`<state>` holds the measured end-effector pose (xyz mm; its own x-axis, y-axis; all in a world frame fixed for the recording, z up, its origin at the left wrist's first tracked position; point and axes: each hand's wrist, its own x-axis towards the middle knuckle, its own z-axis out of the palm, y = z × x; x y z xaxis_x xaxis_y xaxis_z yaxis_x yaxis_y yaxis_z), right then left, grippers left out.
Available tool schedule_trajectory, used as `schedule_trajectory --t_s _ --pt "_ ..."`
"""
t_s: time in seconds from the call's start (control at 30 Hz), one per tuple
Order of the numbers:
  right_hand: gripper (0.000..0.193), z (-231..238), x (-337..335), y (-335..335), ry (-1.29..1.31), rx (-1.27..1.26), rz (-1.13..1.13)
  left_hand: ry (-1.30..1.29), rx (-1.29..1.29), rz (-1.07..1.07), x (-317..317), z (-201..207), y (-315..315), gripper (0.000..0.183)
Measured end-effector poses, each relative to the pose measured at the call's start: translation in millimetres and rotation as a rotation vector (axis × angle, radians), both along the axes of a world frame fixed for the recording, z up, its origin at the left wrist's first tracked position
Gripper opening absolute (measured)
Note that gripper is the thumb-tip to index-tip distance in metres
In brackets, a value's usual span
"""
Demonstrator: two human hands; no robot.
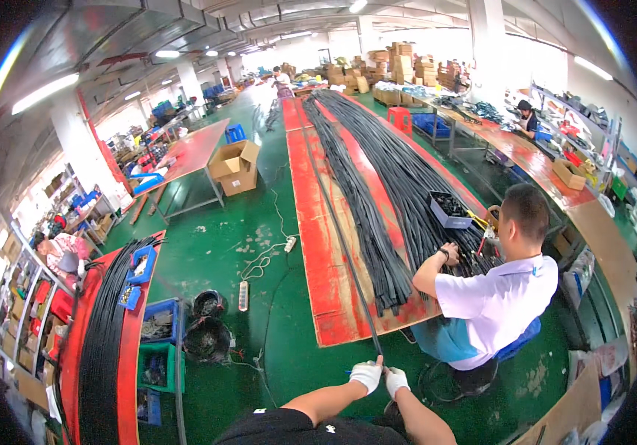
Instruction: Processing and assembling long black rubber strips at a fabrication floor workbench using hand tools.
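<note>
A single long black strip point(342, 248) runs down the left part of the red table point(318, 297) and over its near edge toward me. My left hand point(366, 376), in a white glove with bare fingertips, is closed on its near end. A small blue thing sticks out on the left of that hand. My right hand point(397, 381), gloved the same way, is closed right beside the left one; what its fingers hold is hidden. Large bundles of black strips point(377, 274) lie lengthwise on the table, to the right of the single strip.
A co-worker point(492, 297) sits at the table's right side, hands among the strips by a grey bin point(449, 211). More black strips point(103, 341) lie on a red table at left. Black buckets point(207, 340), a power strip point(243, 295) and cables are on the green floor.
</note>
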<state>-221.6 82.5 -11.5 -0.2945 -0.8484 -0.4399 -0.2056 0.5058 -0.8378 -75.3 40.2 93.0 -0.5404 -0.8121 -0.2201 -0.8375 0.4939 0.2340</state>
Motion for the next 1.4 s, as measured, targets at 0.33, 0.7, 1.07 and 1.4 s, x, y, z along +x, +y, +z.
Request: schedule_trajectory --t_s 0.33,0.7,1.07,1.4 --pt "0.034 30.0 -7.6 -52.0 -0.448 0.076 0.168 -0.067 -0.025 0.135 -11.5 29.2 -10.1 0.057" --pt "0.031 23.9 3.1 -68.5 -0.214 0.014 0.291 -0.011 0.001 0.207 -6.9 18.1 -11.1 0.058" --pt "0.031 22.7 13.1 -98.6 -0.023 0.021 0.365 -0.001 0.015 0.091 19.7 0.3 -50.5 0.062" --pt "0.033 28.5 28.9 -132.2 -0.007 0.061 0.340 0.019 0.039 0.153 28.8 0.6 -73.9 0.068"
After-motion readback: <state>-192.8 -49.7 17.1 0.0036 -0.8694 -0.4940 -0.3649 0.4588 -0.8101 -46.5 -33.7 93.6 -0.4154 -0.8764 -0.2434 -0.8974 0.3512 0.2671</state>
